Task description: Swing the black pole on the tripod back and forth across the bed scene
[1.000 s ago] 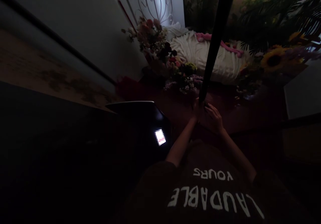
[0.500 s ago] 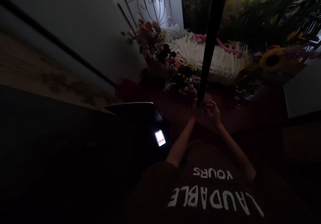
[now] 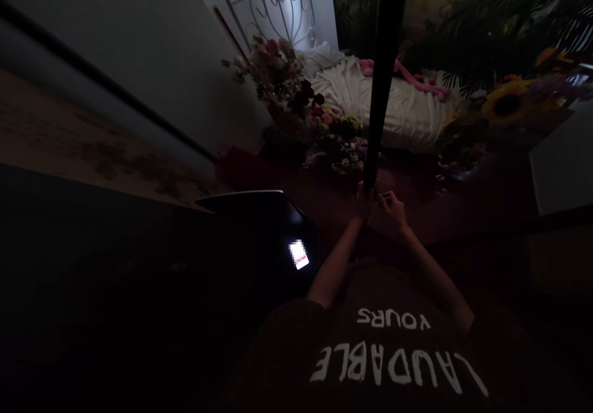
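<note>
A long dark pole (image 3: 382, 79) rises from between my hands toward the top of the view, leaning slightly right. My left hand (image 3: 363, 203) is wrapped round its lower end, partly hidden in the dark. Close beside it, on the right, my right hand (image 3: 393, 210) has its fingers curled together at a small dark part that seems to stick out from the pole. That part is too dim to name. Both forearms reach forward from my dark shirt (image 3: 393, 363) with white lettering.
A black glossy surface (image 3: 259, 206) with a lit screen (image 3: 299, 255) lies to the left. Ahead stand flower bunches (image 3: 282, 70), a bed with white cloth (image 3: 338, 89) and a metal headboard (image 3: 282, 5). Sunflowers (image 3: 506, 103) and a white panel (image 3: 563, 166) are at right.
My right hand's fingers, raised and more spread before, have curled in beside the pole. The pole's upper part has shifted a little left in view. My left hand stays on it.
</note>
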`<state>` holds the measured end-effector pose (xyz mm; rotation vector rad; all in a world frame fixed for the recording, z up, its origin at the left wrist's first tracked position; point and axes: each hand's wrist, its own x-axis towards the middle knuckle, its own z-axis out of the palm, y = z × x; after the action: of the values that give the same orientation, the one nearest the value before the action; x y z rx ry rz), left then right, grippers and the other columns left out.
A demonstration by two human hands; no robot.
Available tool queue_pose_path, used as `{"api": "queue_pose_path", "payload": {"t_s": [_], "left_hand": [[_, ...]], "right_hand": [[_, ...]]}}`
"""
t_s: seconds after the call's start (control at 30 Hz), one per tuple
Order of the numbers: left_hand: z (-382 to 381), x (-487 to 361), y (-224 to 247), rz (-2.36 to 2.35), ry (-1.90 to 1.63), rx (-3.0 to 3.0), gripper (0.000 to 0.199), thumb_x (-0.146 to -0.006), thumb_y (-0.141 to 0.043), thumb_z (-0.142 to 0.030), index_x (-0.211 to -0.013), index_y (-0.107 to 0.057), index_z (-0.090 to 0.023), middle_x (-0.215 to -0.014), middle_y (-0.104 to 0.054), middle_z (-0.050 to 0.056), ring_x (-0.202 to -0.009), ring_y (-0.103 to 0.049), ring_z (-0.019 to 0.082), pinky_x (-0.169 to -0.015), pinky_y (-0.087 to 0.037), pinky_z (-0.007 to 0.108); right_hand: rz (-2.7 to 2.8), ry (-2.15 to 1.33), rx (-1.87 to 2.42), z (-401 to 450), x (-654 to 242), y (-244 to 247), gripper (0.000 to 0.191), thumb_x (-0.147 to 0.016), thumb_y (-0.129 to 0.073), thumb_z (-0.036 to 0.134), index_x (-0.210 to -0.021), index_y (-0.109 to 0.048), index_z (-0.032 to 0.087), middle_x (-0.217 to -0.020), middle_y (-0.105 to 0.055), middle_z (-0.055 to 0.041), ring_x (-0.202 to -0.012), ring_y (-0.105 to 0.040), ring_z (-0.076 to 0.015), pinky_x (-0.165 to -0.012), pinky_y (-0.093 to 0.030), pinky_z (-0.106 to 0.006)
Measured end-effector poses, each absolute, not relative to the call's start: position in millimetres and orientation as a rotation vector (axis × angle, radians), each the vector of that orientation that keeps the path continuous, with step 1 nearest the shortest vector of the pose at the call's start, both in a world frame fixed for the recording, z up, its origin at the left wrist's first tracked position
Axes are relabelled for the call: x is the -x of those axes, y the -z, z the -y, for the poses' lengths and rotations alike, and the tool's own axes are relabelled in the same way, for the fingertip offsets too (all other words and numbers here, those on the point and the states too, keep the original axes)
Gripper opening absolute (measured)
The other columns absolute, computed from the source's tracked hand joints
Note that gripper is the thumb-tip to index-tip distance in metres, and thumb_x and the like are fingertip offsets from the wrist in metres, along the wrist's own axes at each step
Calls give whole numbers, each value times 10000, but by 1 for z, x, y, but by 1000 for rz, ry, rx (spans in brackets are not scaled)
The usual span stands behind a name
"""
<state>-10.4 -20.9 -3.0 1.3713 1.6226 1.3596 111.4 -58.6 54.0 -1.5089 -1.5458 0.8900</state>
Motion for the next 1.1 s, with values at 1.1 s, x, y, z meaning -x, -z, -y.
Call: {"api": "queue_pose_path", "payload": {"t_s": [1.1], "left_hand": [[77,-57,64,-1375,-906,-1383,271,-928,-480,-364,-1090,-544,-156,-1160,-612,148,-1104,-588,230,-1011,-437,407]], "right_hand": [[-25,-1123,1546,169,-294,-17,153,-875,-507,204,-781,-627,200,-625,-702,30,-510,-647,-79,-495,-516,-169]]}}
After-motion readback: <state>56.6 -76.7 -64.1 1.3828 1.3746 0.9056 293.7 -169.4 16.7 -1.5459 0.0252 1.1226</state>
